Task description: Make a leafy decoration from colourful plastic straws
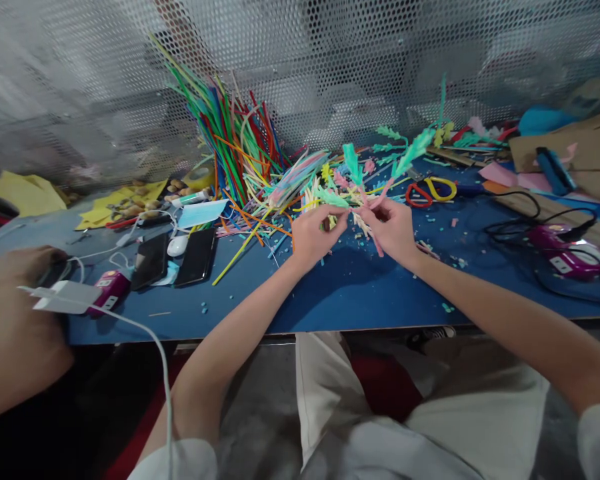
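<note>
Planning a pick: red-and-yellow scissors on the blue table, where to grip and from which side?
Take the scissors across the two handle loops, coming straight down from above. They lie flat, loops clear on the blue table; the blade end toward the right looks partly hidden among scraps.

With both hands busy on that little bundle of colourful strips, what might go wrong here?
1. The left hand and right hand pinch a bundle of fringed strips from both sides; a hard tug might tear the thin pieces or pull one loose.
2. The heap of loose straws lies close beside the left hand, so a sweep of the forearm could scatter them.
3. The scissors lie just beyond the right hand, so reaching without looking could be risky.
</note>
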Action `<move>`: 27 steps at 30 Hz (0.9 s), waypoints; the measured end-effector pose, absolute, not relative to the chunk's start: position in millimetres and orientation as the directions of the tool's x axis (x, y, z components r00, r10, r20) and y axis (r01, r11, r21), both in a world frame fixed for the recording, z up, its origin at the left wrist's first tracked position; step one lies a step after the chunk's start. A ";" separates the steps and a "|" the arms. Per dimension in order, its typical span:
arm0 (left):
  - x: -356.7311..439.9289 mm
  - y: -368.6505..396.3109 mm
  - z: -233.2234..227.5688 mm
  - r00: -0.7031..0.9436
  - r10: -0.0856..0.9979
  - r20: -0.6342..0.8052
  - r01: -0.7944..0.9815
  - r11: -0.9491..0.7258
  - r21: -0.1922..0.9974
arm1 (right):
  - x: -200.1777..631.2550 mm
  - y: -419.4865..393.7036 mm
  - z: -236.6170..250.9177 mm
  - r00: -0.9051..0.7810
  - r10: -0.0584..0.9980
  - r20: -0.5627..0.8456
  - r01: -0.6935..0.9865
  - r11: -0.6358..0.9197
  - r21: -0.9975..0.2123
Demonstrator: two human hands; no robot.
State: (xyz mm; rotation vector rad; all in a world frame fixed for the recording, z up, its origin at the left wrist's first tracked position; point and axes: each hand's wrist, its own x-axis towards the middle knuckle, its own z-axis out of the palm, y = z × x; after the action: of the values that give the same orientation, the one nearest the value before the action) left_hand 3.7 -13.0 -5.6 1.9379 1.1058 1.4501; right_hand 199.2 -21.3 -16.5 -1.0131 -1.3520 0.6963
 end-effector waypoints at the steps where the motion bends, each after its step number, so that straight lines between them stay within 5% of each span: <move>1: 0.8 -11.1 -1.8 0.151 0.787 0.598 0.376 -0.605 0.701 | 199.7 -21.3 -15.5 0.117 0.876 0.467 0.177 0.444 -0.878; 12: -6.6 -1.4 -2.4 0.389 0.608 0.692 0.694 -0.688 0.214 | 203.8 -11.6 -22.4 -0.055 0.820 0.569 0.271 0.561 -0.782; 27: -9.2 -3.0 -1.5 0.364 0.601 0.712 0.753 -0.639 0.155 | 202.4 -13.0 -25.4 -0.060 0.828 0.557 0.188 0.557 -0.809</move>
State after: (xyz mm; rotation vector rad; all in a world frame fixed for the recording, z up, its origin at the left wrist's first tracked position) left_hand -9.2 -3.0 -1.5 2.7511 1.3858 1.2897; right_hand 202.4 -13.0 -25.4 -0.8871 -1.5765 0.6563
